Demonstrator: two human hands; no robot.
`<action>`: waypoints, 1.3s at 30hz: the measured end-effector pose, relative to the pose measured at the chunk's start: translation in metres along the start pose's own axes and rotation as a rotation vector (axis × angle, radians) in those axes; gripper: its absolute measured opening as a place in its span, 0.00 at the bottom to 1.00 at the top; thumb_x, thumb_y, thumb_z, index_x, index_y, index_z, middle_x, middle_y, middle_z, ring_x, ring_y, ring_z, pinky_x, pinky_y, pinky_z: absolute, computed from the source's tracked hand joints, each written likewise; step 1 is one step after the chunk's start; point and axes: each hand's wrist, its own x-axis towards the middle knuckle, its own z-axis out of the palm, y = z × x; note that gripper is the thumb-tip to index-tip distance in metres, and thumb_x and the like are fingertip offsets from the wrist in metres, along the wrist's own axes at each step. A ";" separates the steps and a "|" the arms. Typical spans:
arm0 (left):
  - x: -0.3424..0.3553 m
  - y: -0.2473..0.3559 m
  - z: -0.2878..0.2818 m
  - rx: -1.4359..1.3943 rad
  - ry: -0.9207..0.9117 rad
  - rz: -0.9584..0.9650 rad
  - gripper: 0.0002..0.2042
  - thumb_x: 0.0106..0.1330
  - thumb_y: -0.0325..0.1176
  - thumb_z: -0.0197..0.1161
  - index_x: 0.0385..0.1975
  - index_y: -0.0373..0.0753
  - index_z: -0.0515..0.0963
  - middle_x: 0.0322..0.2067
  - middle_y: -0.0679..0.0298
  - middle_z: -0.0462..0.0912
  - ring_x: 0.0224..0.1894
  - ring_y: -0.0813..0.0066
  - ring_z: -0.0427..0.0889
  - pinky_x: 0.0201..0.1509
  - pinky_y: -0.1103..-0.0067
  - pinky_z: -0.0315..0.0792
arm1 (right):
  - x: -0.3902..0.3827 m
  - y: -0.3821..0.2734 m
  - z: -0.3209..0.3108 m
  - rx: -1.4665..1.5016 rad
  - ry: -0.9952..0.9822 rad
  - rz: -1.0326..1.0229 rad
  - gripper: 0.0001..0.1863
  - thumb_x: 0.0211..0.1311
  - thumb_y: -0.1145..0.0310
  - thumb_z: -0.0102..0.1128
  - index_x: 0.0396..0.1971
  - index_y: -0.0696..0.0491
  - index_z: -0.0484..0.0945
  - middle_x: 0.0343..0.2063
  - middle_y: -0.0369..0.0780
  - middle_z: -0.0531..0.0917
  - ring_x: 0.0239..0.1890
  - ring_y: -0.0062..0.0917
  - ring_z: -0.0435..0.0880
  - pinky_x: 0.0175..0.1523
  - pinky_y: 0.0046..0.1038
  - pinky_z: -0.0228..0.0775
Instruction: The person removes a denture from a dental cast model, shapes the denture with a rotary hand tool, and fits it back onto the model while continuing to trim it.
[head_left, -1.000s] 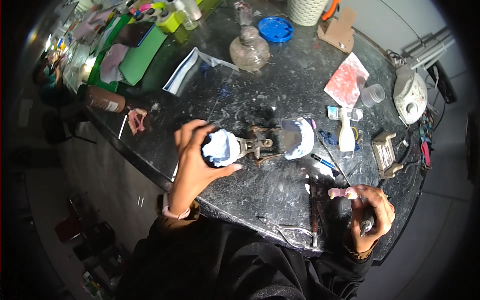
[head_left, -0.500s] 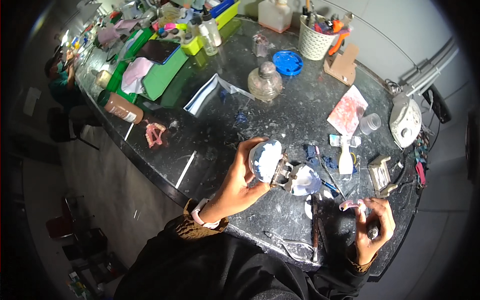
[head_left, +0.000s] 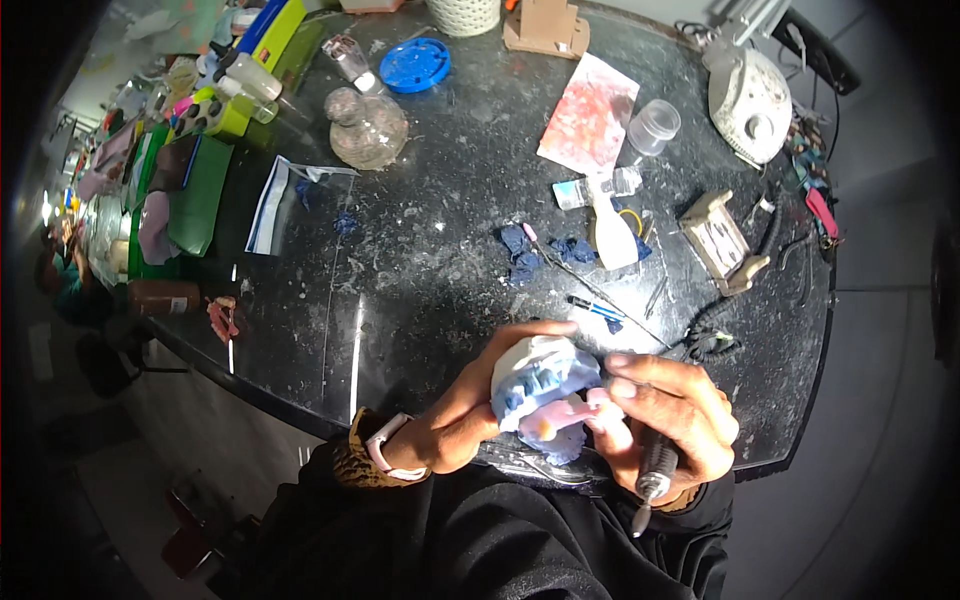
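My left hand (head_left: 455,420) is wrapped round a white and blue-grey plaster dental model (head_left: 540,368), held close to me over the bench's near edge. A pink partial denture (head_left: 566,412) sits at the model's lower side, pinched between the thumb and fingers of my right hand (head_left: 690,405). Whether it touches the plaster, I cannot tell. Tucked in that same hand is a rotary handpiece (head_left: 656,470), its burr tip pointing down toward me. The lower half of the model (head_left: 560,445) shows partly beneath the denture; the hinge between the halves is hidden.
Beyond my hands lie a blue pen (head_left: 595,308), a white brush-like tool (head_left: 612,235) and dark blue scraps (head_left: 520,255). A handpiece stand (head_left: 722,245) is at the right. A glass burner (head_left: 368,130) and blue lid (head_left: 415,65) stand farther back; another pink denture (head_left: 222,318) lies left.
My right hand has brought the pink denture leftward to the model. The model has been turned and drawn nearer to me. The head view has shifted to the right.
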 end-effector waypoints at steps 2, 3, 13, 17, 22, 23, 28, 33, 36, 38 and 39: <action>0.003 -0.003 -0.002 -0.001 -0.063 -0.040 0.30 0.57 0.31 0.45 0.62 0.30 0.49 0.55 0.54 0.62 0.55 0.70 0.66 0.58 0.75 0.60 | -0.004 0.004 0.001 0.012 -0.039 0.004 0.17 0.39 0.77 0.70 0.35 0.57 0.81 0.34 0.43 0.82 0.28 0.26 0.84 0.27 0.20 0.76; 0.005 -0.004 -0.002 0.054 -0.086 0.022 0.31 0.57 0.32 0.45 0.61 0.29 0.49 0.55 0.53 0.62 0.56 0.69 0.66 0.58 0.74 0.59 | -0.004 0.005 0.001 0.005 -0.060 0.024 0.16 0.40 0.77 0.70 0.35 0.57 0.81 0.34 0.42 0.82 0.28 0.25 0.84 0.26 0.20 0.75; 0.011 -0.009 0.001 -0.277 -0.119 0.076 0.40 0.51 0.54 0.58 0.57 0.29 0.55 0.49 0.53 0.66 0.53 0.67 0.68 0.57 0.72 0.60 | -0.013 0.014 0.001 0.028 -0.117 0.015 0.18 0.40 0.74 0.71 0.37 0.53 0.81 0.38 0.41 0.82 0.26 0.21 0.83 0.23 0.18 0.71; 0.012 -0.007 0.002 -0.019 0.005 0.109 0.35 0.54 0.54 0.58 0.52 0.30 0.60 0.44 0.55 0.71 0.48 0.70 0.72 0.51 0.74 0.65 | -0.009 0.014 0.001 0.029 -0.140 0.038 0.18 0.40 0.72 0.72 0.36 0.53 0.82 0.38 0.42 0.81 0.25 0.22 0.83 0.23 0.18 0.71; 0.014 -0.010 0.006 -0.068 0.008 0.200 0.28 0.58 0.48 0.55 0.47 0.29 0.63 0.36 0.56 0.76 0.38 0.73 0.77 0.42 0.77 0.70 | 0.000 0.006 -0.004 0.212 -0.197 0.280 0.26 0.35 0.63 0.76 0.38 0.56 0.81 0.34 0.42 0.80 0.26 0.23 0.82 0.27 0.21 0.76; 0.015 -0.007 0.008 -0.051 0.024 0.230 0.27 0.58 0.49 0.55 0.45 0.28 0.63 0.33 0.57 0.76 0.35 0.73 0.78 0.38 0.77 0.72 | -0.001 0.010 -0.003 0.239 -0.192 0.260 0.29 0.34 0.62 0.77 0.40 0.57 0.80 0.33 0.40 0.79 0.25 0.23 0.81 0.27 0.21 0.75; 0.015 -0.012 0.008 -0.038 0.006 0.245 0.28 0.57 0.52 0.56 0.42 0.29 0.64 0.32 0.57 0.77 0.32 0.73 0.79 0.36 0.79 0.73 | 0.001 0.011 -0.003 0.295 -0.237 0.284 0.31 0.33 0.62 0.78 0.43 0.57 0.79 0.33 0.38 0.76 0.24 0.20 0.80 0.27 0.20 0.73; 0.014 -0.014 0.005 0.047 -0.001 0.253 0.31 0.54 0.54 0.56 0.43 0.28 0.64 0.32 0.57 0.77 0.33 0.73 0.79 0.36 0.79 0.72 | 0.004 0.009 -0.007 0.271 -0.279 0.311 0.28 0.35 0.58 0.76 0.40 0.57 0.81 0.31 0.39 0.75 0.25 0.19 0.77 0.28 0.20 0.69; 0.015 -0.011 0.008 0.043 0.071 0.220 0.33 0.53 0.55 0.57 0.45 0.27 0.64 0.33 0.56 0.75 0.35 0.72 0.78 0.38 0.78 0.71 | 0.000 0.008 -0.005 0.195 -0.253 0.228 0.25 0.38 0.67 0.75 0.41 0.56 0.80 0.33 0.38 0.76 0.22 0.16 0.79 0.23 0.18 0.73; 0.015 -0.018 0.004 0.088 0.113 0.237 0.35 0.53 0.56 0.55 0.46 0.26 0.64 0.36 0.55 0.74 0.37 0.72 0.76 0.42 0.77 0.69 | 0.002 0.005 -0.006 0.083 -0.221 0.178 0.22 0.39 0.69 0.73 0.39 0.56 0.81 0.30 0.37 0.77 0.22 0.18 0.80 0.24 0.18 0.74; 0.014 -0.017 0.003 0.132 0.108 0.210 0.39 0.54 0.62 0.52 0.48 0.25 0.62 0.37 0.55 0.73 0.40 0.72 0.75 0.44 0.77 0.68 | -0.002 0.006 -0.005 0.054 -0.194 0.135 0.21 0.39 0.70 0.73 0.39 0.56 0.81 0.29 0.37 0.77 0.22 0.19 0.80 0.24 0.19 0.74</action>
